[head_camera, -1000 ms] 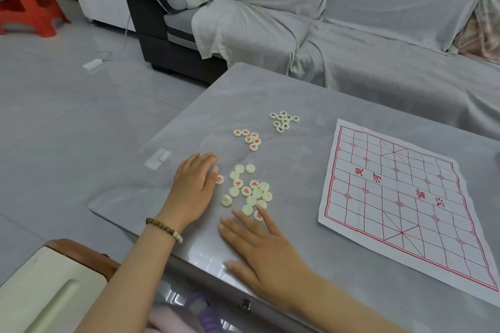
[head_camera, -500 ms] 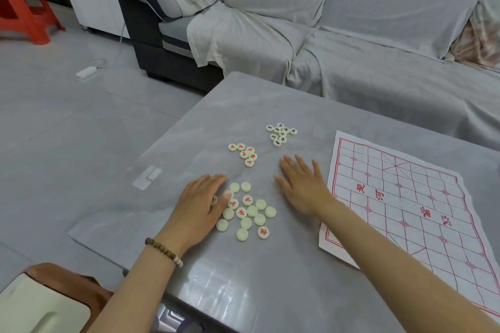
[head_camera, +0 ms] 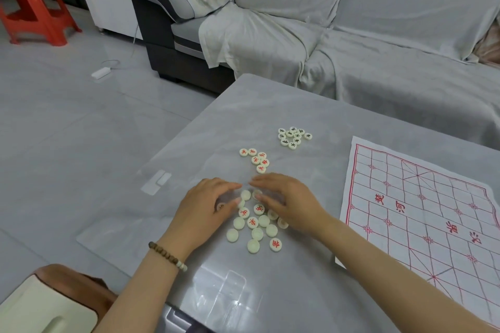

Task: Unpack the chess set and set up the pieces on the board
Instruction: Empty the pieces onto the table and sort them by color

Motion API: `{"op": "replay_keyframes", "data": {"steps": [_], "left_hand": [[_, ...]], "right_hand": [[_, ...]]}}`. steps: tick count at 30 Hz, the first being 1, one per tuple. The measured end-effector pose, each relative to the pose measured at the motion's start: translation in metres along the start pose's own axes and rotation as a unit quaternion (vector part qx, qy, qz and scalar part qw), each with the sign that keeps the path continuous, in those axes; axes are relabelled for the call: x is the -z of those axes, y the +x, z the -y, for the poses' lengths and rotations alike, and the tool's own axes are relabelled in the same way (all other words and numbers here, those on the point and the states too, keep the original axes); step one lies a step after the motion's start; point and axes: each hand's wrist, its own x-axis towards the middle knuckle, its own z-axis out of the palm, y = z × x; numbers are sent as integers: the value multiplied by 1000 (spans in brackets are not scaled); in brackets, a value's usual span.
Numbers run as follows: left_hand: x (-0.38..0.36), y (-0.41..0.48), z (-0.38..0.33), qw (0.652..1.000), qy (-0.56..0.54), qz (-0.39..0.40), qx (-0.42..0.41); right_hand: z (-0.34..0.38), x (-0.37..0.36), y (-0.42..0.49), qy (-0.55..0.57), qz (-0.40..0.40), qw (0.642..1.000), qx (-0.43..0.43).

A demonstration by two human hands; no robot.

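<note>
Both hands are down over the loose heap of pieces [head_camera: 257,227] at the near side of the desk [head_camera: 270,292]. The left hand [head_camera: 205,208] and right hand [head_camera: 292,203] face each other with their fingers stretched out and nearly meeting above the heap. They lie on or just over the discs and grip nothing that I can see. 1 disc peeks out under the left thumb, and I cannot tell whether it is pressed or merely covered.

Many pieces in the heap lie blank side up, and a few show red characters. Just beyond the fingertips sit 6 sorted red pieces [head_camera: 255,161], and farther back is a tight cluster of black pieces [head_camera: 294,137]. The board [head_camera: 422,213], a thin creased sheet, lies to the right with no piece on it, so the setting-up proper looks hardly begun.

What worries me is the glossy desk. Flat round discs will skate on it, and a hasty sweep could shove some into the red group and undo the sorting, or send 1 off the near edge. The right forearm also crosses the board's near corner, so a pull back could drag or crumple the sheet. The blank-faced ones need turning over, and they may be fiddly to lift.
</note>
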Motion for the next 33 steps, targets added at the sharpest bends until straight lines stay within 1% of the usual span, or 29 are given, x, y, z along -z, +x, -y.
{"op": "replay_keyframes", "data": {"steps": [2,4,7,10,12,15,18,20,22,24,26,28,30,31,33], "left_hand": [[-3,2,-5,1000,6,7,4],[-4,6,-7,1000,18,14,18],[-3,13,-8,999,18,26,32],[-4,19,-11,998,20,30,42],[-6,23,-11,998,18,25,50],[-10,30,-10,998,-2,10,67],[-14,36,-8,997,-25,21,70],[-15,38,-7,997,-14,31,72],[-14,38,-7,996,16,27,78],[-10,36,-4,996,26,16,88],[-3,33,0,995,-5,10,99],[4,29,6,995,-29,13,97],[9,24,10,996,-21,32,84],[10,21,11,996,-12,42,77],[11,18,9,997,1,56,60]], "right_hand": [[-1,0,2,20,-19,999,-42],[-2,0,7,35,-11,997,-69],[-1,-2,13,25,12,997,-76],[-3,-2,14,17,17,997,-78],[-5,-2,14,53,3,994,-92],[-7,-5,15,111,-40,983,-143],[-11,-8,17,82,-72,979,-173],[-14,-9,16,56,-87,979,-177],[-14,-9,14,54,-101,979,-171],[-11,-8,11,87,-115,976,-164],[-9,-5,6,110,-118,977,-143],[-9,-3,0,75,-99,988,-94],[-6,-2,-5,13,-51,997,-49],[-3,-2,-7,-20,-22,999,-39],[1,-4,-8,-76,31,996,-47]]}}
